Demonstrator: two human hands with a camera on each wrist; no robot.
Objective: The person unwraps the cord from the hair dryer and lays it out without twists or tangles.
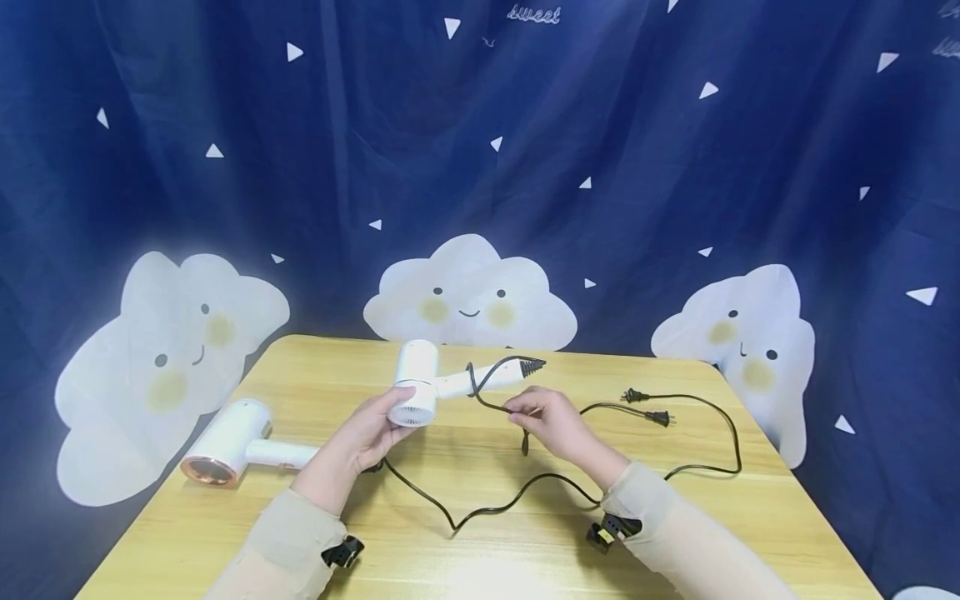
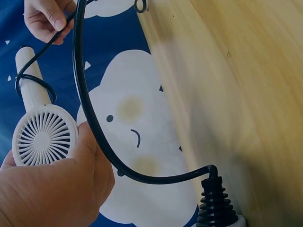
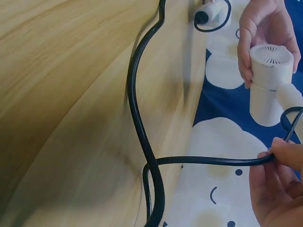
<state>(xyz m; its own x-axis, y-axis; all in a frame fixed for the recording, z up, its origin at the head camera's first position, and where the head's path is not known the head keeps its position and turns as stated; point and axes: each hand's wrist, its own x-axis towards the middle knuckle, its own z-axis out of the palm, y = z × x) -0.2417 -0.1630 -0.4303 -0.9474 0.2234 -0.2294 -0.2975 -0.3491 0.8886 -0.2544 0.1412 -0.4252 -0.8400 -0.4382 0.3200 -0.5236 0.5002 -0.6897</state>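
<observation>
Held up over the table is a white hair dryer (image 1: 416, 367). My left hand (image 1: 370, 433) grips its barrel near the vented rear end, and its handle points right. A black cord (image 1: 491, 406) leaves the handle's ribbed end and loops round the handle, as the left wrist view also shows. Between thumb and fingers, my right hand (image 1: 553, 421) pinches this cord just right of the handle. A second white hair dryer (image 1: 232, 442), with a copper-coloured rim, lies on the table at left. My left forearm and hand partly hide its handle end.
Its black cord (image 1: 491, 509) winds across the wooden table (image 1: 525, 542) towards the right, passing under my right forearm. Two plugs (image 1: 658, 418) lie at the right side. Behind the table hangs a blue curtain (image 1: 487, 192) with cloud faces.
</observation>
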